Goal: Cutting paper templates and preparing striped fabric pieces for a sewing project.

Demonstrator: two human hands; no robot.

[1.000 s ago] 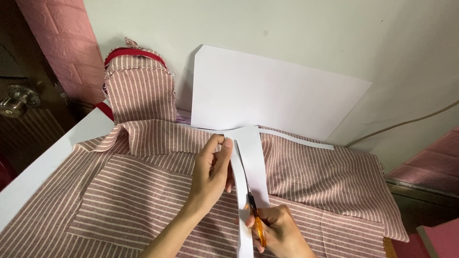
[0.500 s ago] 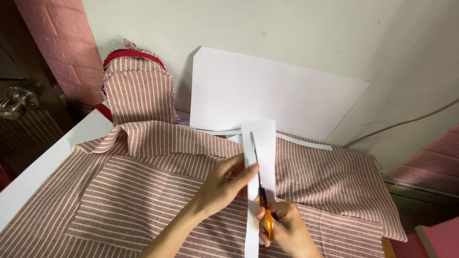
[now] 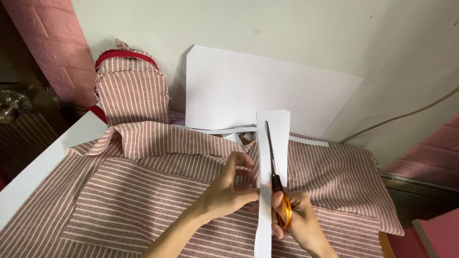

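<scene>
A long white paper strip (image 3: 279, 143) lies over red-and-white striped fabric (image 3: 143, 191). My right hand (image 3: 294, 220) grips orange-handled scissors (image 3: 273, 165), whose blades point away from me along the middle of the strip. My left hand (image 3: 224, 193) pinches the strip's left edge just beside the scissor handles, with the fingers curled around the paper.
A large white sheet (image 3: 258, 91) leans against the pale wall behind the fabric. A striped bag with red trim (image 3: 131, 88) stands at the back left. A white board edge (image 3: 43, 162) runs along the left. A cable (image 3: 406, 114) crosses the right wall, and a door knob (image 3: 12, 102) shows far left.
The strip has straightened and shifted right. My left hand slid down from its upper part to its left edge near the scissors, and the blades have advanced further up the paper.
</scene>
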